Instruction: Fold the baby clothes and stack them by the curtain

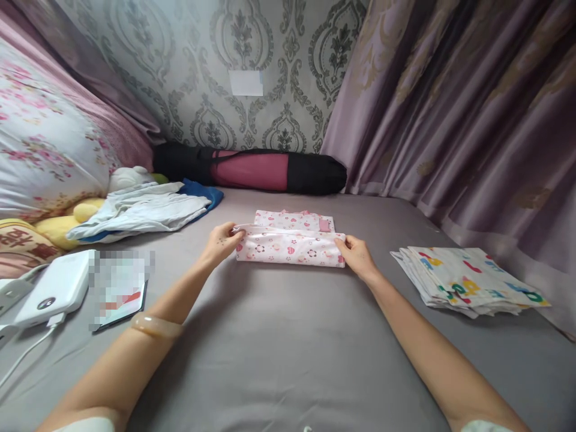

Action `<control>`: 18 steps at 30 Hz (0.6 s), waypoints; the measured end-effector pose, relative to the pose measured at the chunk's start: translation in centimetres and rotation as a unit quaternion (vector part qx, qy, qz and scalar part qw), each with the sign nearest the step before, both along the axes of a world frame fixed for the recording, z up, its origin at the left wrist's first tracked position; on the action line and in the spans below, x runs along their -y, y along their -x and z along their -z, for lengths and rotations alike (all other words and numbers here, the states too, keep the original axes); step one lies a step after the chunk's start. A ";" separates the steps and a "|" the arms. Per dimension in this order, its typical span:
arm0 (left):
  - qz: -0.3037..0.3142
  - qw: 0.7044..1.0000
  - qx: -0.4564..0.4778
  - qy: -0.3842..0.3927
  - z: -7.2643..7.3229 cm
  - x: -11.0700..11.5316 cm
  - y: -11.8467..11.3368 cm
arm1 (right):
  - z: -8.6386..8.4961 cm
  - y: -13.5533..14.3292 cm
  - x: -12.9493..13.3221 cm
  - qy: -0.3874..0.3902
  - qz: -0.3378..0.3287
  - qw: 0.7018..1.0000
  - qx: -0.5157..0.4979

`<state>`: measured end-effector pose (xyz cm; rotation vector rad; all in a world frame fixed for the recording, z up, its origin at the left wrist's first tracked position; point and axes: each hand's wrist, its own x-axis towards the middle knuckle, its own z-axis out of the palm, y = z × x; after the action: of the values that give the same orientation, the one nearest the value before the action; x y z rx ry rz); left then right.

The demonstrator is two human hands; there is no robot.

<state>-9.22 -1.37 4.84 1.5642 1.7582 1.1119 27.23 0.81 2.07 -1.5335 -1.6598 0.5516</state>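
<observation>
A white cloth [288,249] with a pink heart and flower print hangs as a folded band between my two hands. My left hand [224,242] pinches its left end near the top corner. At the right end, the thumb and fingers of my right hand [357,255] grip the upper corner. Just behind the band, another part in the same print [288,219] lies flat, with a pink patch at its right and pink trim along the far edge. Whether both parts are one piece I cannot tell.
To the right lies a stack of folded cloths [472,279] with colourful letters. At left are a phone [121,291], a white power bank [58,288] with cables, and a crumpled white-and-blue cloth [148,207]. A black-and-maroon long bag [249,170] rests against the wall.
</observation>
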 end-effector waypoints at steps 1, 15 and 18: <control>-0.013 1.000 -0.004 -0.004 0.2 -0.7 -0.2 | 0.1 0.3 -0.7 0.000 0.013 1.000 0.009; -0.104 0.979 -0.173 -0.005 2.1 -8.3 -2.7 | -0.8 3.4 -6.2 0.085 0.139 0.964 0.210; -0.107 0.975 -0.193 -0.011 2.9 -9.4 -3.0 | -0.9 3.4 -6.9 0.098 0.146 0.957 0.229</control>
<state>-6.26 8.01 1.92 1.7232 2.2211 0.9711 23.84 7.70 2.92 -2.1328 -1.6991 0.2122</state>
